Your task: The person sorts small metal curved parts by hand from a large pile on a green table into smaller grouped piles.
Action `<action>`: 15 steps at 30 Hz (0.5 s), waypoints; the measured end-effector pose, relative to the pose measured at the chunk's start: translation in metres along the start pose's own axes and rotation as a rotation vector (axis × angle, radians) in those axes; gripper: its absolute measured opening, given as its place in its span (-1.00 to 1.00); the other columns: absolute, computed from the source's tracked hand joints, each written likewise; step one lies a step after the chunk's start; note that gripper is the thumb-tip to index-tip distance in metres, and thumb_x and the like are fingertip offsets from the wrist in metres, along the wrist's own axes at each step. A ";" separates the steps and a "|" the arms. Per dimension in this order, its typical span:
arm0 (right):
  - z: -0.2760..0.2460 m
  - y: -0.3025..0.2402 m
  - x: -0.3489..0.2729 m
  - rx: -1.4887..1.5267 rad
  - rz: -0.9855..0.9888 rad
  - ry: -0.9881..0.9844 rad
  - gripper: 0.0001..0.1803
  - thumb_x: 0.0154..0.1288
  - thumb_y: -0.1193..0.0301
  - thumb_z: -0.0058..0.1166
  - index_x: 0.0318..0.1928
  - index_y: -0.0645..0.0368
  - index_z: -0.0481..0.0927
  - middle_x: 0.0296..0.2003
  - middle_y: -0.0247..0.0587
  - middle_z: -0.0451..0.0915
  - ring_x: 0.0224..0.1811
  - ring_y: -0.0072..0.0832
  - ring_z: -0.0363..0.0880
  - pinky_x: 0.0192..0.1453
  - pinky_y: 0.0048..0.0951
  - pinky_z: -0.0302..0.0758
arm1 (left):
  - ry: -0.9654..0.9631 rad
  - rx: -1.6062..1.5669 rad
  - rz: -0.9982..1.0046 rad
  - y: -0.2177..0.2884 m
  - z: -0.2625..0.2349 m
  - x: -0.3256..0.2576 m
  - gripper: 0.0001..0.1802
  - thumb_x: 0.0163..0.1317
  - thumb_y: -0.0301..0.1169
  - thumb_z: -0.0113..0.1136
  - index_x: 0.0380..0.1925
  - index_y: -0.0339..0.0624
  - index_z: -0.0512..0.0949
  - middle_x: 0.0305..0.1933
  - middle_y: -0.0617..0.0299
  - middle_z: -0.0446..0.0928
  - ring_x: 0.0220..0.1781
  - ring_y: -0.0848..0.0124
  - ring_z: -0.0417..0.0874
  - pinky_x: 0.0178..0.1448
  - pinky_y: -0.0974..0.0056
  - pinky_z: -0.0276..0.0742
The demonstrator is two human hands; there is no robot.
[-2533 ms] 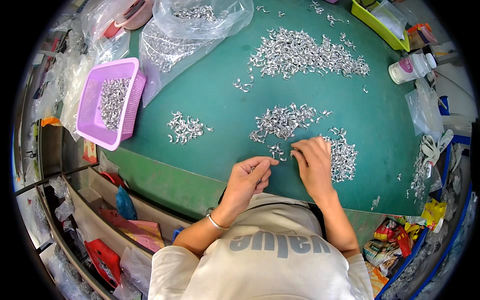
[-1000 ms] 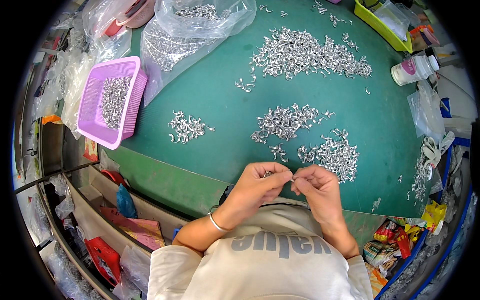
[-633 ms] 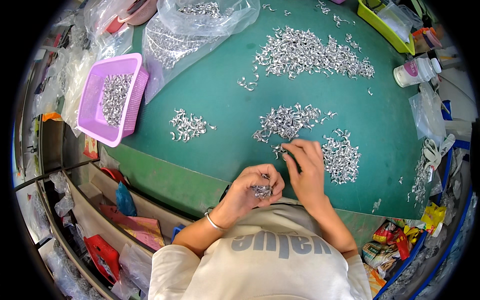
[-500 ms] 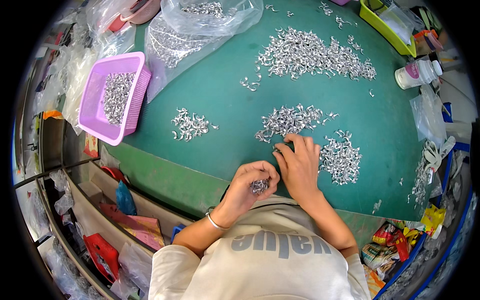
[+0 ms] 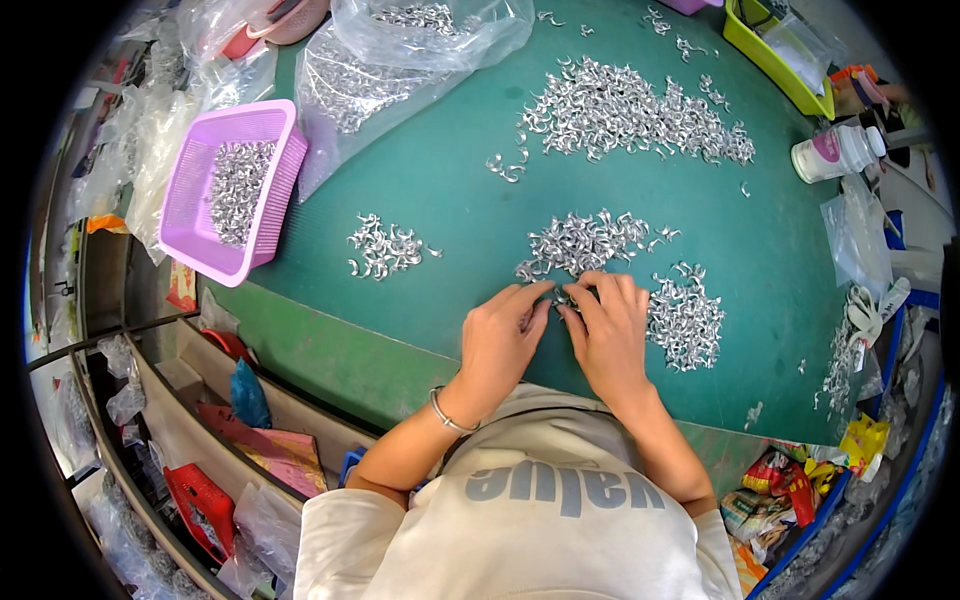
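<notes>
Basket, purple, at left edge of green table. Contains a bank of small curved silver metal pieces along 1 side. Just beyond, clear plastic bag. Contains more of the same pieces, visible through the film. At far left corner, pink bowl; cannot tell contents. At far right, lime-green tray. Contains clear plastic packaging. Nearer, at right edge, white bottle with a coloured label; cannot tell contents.

On table, 4 main heaps of loose metal pieces: 1 large on the far side, 3 smaller nearer. Left hand just below middle heap, curled, thumb and forefinger tips close together; palm hidden, so cannot tell of anything held inside. Right hand opposite, just left of right heap, half curled, thumb and forefinger slightly parted. Between both sets of fingertips, at least 1 metal piece; cannot tell whether gripped or merely touched.
</notes>
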State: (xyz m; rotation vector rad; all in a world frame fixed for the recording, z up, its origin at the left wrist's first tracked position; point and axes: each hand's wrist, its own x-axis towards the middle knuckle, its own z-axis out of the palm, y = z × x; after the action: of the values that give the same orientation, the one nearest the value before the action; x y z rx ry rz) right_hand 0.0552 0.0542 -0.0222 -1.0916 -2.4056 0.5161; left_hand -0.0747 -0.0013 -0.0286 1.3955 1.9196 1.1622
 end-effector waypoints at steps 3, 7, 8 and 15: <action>0.003 0.004 -0.002 -0.011 -0.024 -0.003 -0.83 0.02 0.54 0.11 -0.29 0.23 0.53 -0.25 -0.28 0.43 -0.17 -0.32 0.35 -0.13 -0.31 0.20 | -0.030 0.063 0.038 0.000 0.003 0.005 -0.76 -0.03 -0.58 0.24 -0.28 -0.25 0.59 -0.60 0.12 0.41 -0.65 0.37 0.35 -0.53 0.33 0.29; 0.004 0.005 -0.004 0.022 -0.062 0.076 -0.84 0.01 0.57 0.08 -0.31 0.24 0.53 -0.25 -0.26 0.46 -0.16 -0.31 0.38 -0.13 -0.30 0.22 | -0.058 0.028 0.014 0.001 0.002 0.007 -0.78 -0.02 -0.57 0.24 -0.29 -0.26 0.59 -0.62 0.19 0.41 -0.65 0.43 0.33 -0.53 0.36 0.27; 0.004 0.005 -0.005 0.035 -0.080 0.113 -0.84 0.01 0.58 0.07 -0.32 0.24 0.53 -0.25 -0.25 0.47 -0.17 -0.30 0.39 -0.13 -0.30 0.23 | -0.064 0.014 -0.004 0.003 0.001 0.007 -0.79 0.00 -0.57 0.24 -0.29 -0.26 0.60 -0.63 0.23 0.40 -0.64 0.47 0.33 -0.54 0.38 0.26; -0.025 -0.002 -0.008 0.272 -0.135 0.207 -0.80 -0.05 0.66 0.11 -0.32 0.28 0.55 -0.31 -0.19 0.55 -0.28 -0.29 0.44 -0.25 -0.41 0.31 | -0.257 -0.591 -0.324 0.027 -0.022 0.010 -0.86 0.01 -0.58 0.27 -0.36 -0.29 0.62 -0.64 0.46 0.28 -0.54 0.72 0.22 -0.52 0.53 0.09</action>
State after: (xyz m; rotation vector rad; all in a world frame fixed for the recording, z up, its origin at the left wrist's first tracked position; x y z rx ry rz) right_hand 0.0719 0.0507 -0.0027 -0.8179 -2.1369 0.6291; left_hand -0.0820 0.0036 0.0068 0.8318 1.3947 1.1879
